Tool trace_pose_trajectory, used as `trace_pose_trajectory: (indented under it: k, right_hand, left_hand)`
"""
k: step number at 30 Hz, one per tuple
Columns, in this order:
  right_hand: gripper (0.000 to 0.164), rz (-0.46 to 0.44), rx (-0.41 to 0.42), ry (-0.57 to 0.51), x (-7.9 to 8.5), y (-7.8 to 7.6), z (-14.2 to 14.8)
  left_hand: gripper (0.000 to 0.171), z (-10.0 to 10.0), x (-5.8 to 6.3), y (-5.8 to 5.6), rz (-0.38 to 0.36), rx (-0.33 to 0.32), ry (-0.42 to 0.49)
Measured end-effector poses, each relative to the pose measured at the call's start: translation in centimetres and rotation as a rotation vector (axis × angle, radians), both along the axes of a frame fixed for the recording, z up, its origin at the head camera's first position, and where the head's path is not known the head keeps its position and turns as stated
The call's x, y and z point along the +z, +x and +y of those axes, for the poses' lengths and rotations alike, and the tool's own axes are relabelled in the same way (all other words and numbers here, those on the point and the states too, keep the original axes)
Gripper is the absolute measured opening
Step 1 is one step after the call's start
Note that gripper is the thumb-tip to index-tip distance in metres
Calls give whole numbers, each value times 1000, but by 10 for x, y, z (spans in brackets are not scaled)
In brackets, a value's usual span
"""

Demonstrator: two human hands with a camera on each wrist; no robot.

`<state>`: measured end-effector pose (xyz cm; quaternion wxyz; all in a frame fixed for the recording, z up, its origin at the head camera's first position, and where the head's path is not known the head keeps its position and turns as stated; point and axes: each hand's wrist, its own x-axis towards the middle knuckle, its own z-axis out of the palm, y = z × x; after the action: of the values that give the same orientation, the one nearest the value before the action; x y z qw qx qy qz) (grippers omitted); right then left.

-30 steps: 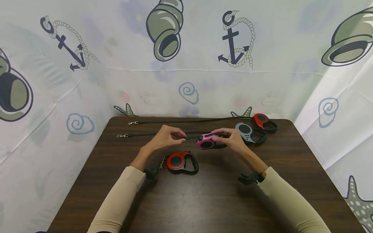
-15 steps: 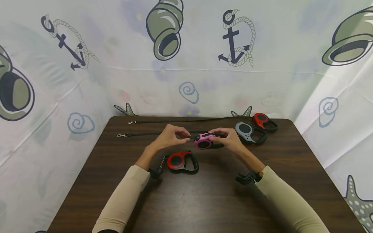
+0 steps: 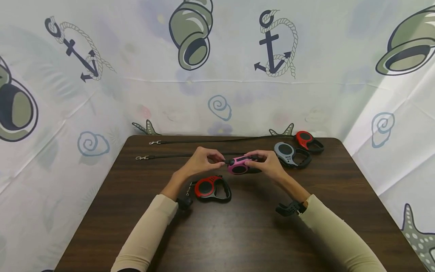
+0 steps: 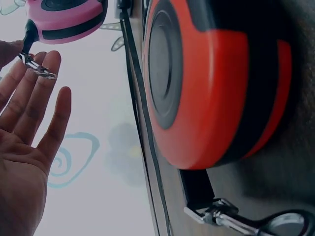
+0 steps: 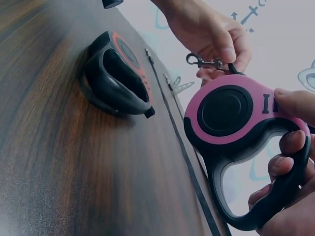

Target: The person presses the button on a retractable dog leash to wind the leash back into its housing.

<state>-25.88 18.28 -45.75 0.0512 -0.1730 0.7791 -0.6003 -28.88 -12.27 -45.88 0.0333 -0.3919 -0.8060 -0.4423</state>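
My right hand [image 3: 268,164] grips a pink retractable dog leash [image 3: 238,166] by its black handle, fingers curled through the loop and thumb on the casing in the right wrist view. My left hand [image 3: 205,160] pinches the short black strap end [image 5: 235,69] where it leaves the casing. Its metal snap hook [image 4: 37,66] dangles by the fingers. Below the left hand, a red retractable leash [image 3: 205,187] lies on the table, its own snap hook [image 4: 236,221] at its left.
A grey retractable leash [image 3: 285,151] and a second red one [image 3: 304,139] lie at the table's back right. Their black straps [image 3: 210,141] stretch left, ending in metal hooks [image 3: 142,158]. A patterned cloth [image 3: 153,98] hangs behind the dark wooden table [image 3: 217,241].
My left hand has moved right, up to the pink leash's casing. The strap showing between hand and casing is shorter. The pink leash has shifted slightly left.
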Motion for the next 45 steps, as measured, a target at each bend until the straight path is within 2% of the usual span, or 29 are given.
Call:
trace_pose_trajectory:
  k: [9, 15, 22, 30, 37, 45]
  right_hand:
    - [30, -3, -4, -5, 0, 2, 3]
    - [31, -39, 2, -28, -1, 3, 5]
    - [33, -91, 6, -27, -3, 9, 9]
    - [33, -138, 23, 0, -8, 13, 16]
    - [34, -252, 5, 21, -15, 17, 23]
    - [41, -374, -14, 28, -26, 19, 27]
  left_hand:
    - [16, 3, -4, 5, -53, -9, -8]
    - [19, 9, -4, 12, -116, -1, -39]
    - [24, 17, -7, 16, -139, -2, -71]
    - [25, 28, -11, 18, -165, -51, -107]
    - [26, 38, -12, 21, -226, -108, -163]
    - [26, 48, -14, 18, -257, -119, -282]
